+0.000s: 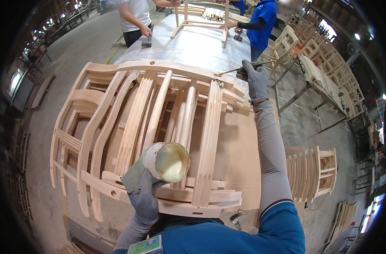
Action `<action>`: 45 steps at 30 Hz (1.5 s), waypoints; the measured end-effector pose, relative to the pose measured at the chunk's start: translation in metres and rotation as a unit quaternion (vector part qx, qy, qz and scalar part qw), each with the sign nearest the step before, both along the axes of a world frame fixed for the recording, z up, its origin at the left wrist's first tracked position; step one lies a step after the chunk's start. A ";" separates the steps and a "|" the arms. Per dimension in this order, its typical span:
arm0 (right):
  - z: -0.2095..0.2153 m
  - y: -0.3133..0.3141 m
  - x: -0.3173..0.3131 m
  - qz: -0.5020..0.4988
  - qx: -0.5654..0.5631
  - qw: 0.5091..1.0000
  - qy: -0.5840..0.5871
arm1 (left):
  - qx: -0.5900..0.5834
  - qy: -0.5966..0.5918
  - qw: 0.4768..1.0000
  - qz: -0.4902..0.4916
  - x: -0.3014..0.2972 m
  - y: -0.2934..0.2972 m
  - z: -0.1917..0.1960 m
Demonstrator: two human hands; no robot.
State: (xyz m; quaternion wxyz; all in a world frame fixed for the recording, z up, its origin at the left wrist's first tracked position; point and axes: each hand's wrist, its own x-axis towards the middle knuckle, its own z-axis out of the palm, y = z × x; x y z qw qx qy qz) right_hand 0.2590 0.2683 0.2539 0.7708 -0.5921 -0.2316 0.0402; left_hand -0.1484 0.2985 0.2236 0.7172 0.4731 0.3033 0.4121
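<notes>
My left hand [144, 203], in a grey glove, grips a round cup [149, 157] of pale cream, glue-like liquid [171, 162] above the wooden parts. A flat grey-green piece [135, 177], maybe a cloth or pad, sits between the hand and the cup. My right hand [255, 80], also gloved, is closed around a thin brush-like stick [231, 72]. The stick's tip is close to the far curved wooden rail [159, 65], which has a round hole; contact cannot be told. Under the cup lie several grooved slats [210, 139] and round rods [159, 106].
Chair frames [91, 127] with curved legs lie on the left. Brown cardboard [241, 169] covers the near surface. Beyond, two people work at a shiny table [188, 42] with mallets [146, 41] and a wooden frame [201, 24]. Stacked chair parts [305, 173] stand at right.
</notes>
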 end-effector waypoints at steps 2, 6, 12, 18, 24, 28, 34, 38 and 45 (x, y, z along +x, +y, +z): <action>-0.007 0.010 0.005 0.007 -0.010 1.000 0.008 | -0.012 -0.012 1.000 0.007 0.000 0.001 -0.001; -0.014 0.015 0.012 0.003 -0.017 1.000 0.010 | -0.018 -0.003 1.000 0.017 -0.002 0.002 -0.004; -0.012 0.020 0.014 -0.009 -0.036 0.999 -0.009 | 0.163 0.074 0.984 0.003 -0.008 0.004 -0.015; -0.002 0.035 0.013 -0.132 -0.273 0.930 -0.210 | 0.313 0.123 0.942 0.002 -0.013 0.007 -0.025; 0.009 0.045 0.010 -0.052 -0.334 0.913 -0.226 | -0.015 0.006 1.000 0.004 -0.003 0.003 -0.005; 0.019 0.040 0.011 -0.104 -0.374 0.888 -0.245 | -0.002 0.006 1.000 0.009 -0.004 0.003 -0.008; 0.026 0.053 -0.009 -0.050 -0.330 0.927 -0.169 | 0.034 0.022 0.999 0.031 -0.005 0.001 -0.007; 0.019 0.043 0.003 -0.130 -0.344 0.912 -0.182 | 0.004 -0.012 0.999 0.035 -0.002 0.000 -0.005; -0.015 0.046 0.018 -0.039 0.018 0.995 0.085 | 0.412 0.245 0.876 0.060 -0.014 0.003 -0.023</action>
